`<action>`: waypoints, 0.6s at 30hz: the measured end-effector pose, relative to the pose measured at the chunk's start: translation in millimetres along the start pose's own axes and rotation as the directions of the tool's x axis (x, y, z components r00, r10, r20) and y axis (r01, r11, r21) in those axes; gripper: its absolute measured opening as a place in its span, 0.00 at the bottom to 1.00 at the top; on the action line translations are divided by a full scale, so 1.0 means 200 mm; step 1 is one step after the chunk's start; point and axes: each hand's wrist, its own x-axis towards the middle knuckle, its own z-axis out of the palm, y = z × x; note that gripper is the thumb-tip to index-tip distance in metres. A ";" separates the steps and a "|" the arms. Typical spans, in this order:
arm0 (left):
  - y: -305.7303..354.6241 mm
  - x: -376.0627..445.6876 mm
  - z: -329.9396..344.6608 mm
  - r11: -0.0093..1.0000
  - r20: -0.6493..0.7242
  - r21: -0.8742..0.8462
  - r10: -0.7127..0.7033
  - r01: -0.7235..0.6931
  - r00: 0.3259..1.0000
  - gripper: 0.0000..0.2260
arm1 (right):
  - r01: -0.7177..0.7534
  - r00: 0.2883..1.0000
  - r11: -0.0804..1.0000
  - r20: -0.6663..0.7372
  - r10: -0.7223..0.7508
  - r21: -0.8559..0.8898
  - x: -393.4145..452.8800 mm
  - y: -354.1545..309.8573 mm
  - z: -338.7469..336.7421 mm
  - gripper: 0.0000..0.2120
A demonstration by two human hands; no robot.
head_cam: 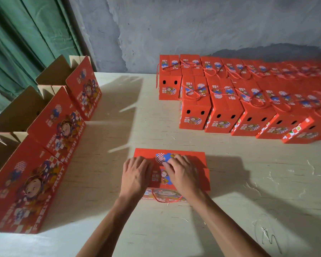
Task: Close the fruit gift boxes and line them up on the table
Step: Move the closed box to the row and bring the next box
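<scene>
A red fruit gift box (195,162) stands on the pale table (156,229) right in front of me, its top flaps folded down. My left hand (136,175) lies flat on the left part of the lid with fingers spread. My right hand (182,173) presses on the middle of the lid, fingers slightly bent over the printed picture. A red cord handle (165,200) hangs over the box's near side. At the back right, closed red boxes (224,108) stand in two rows.
Along the left edge stand three open red boxes (59,123) with their brown flaps up. A grey wall rises behind the table and green sheeting hangs at the far left. Bare table surface lies between the open boxes and the rows.
</scene>
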 end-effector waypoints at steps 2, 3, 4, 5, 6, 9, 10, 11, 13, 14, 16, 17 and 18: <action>-0.01 0.00 0.00 1.000 0.026 -0.025 -0.004 0.005 1.000 0.05 | 0.002 1.000 0.999 -0.016 -0.001 0.049 -0.01 0.02 -0.01 0.15; -0.02 0.01 0.00 0.999 0.031 -0.032 -0.013 0.014 0.999 0.05 | 0.000 1.000 0.997 -0.030 0.002 0.073 -0.01 0.04 -0.02 0.14; -0.03 0.02 0.00 0.999 0.038 -0.043 -0.017 0.018 0.999 0.05 | -0.002 0.999 0.995 -0.044 0.006 0.099 -0.03 0.08 -0.03 0.13; -0.03 0.03 0.00 0.998 0.051 -0.056 -0.021 0.024 0.998 0.05 | -0.003 0.997 0.994 -0.071 0.011 0.113 -0.04 0.13 -0.04 0.12; -0.03 0.03 0.00 0.998 0.059 -0.065 -0.023 0.027 0.998 0.05 | -0.006 0.994 0.994 -0.110 0.018 0.113 -0.06 0.18 -0.06 0.13; -0.02 0.04 -0.01 0.997 0.064 -0.070 -0.034 0.038 0.997 0.07 | -0.047 0.982 0.987 -0.173 0.074 0.155 -0.10 0.30 -0.10 0.14; -0.02 0.04 -0.01 0.996 0.068 -0.070 -0.048 0.053 0.996 0.08 | -0.067 0.980 0.982 -0.172 0.098 0.178 -0.11 0.32 -0.10 0.15; -0.01 0.04 -0.01 0.995 0.073 -0.071 -0.060 0.065 0.996 0.09 | -0.084 0.979 0.978 -0.167 0.117 0.192 -0.11 0.32 -0.10 0.16; 0.00 0.04 -0.02 0.995 0.083 -0.069 -0.071 0.076 0.994 0.11 | -0.090 0.982 0.973 -0.141 0.122 0.211 -0.09 0.32 -0.10 0.18; -0.01 0.04 -0.02 0.995 0.091 -0.066 -0.070 0.076 0.993 0.12 | -0.086 0.985 0.973 -0.126 0.114 0.214 -0.08 0.32 -0.10 0.18; -0.01 0.04 -0.02 0.994 0.087 -0.076 -0.073 0.079 0.994 0.12 | -0.079 0.991 0.977 -0.093 0.099 0.200 -0.07 0.33 -0.09 0.18; -0.01 0.04 -0.02 0.993 0.088 -0.083 -0.072 0.079 0.993 0.12 | -0.082 0.992 0.978 -0.079 0.098 0.193 -0.07 0.34 -0.09 0.19; -0.02 0.04 -0.02 0.993 0.091 -0.091 -0.068 0.076 0.994 0.12 | -0.087 0.993 0.980 -0.066 0.101 0.181 -0.07 0.35 -0.09 0.19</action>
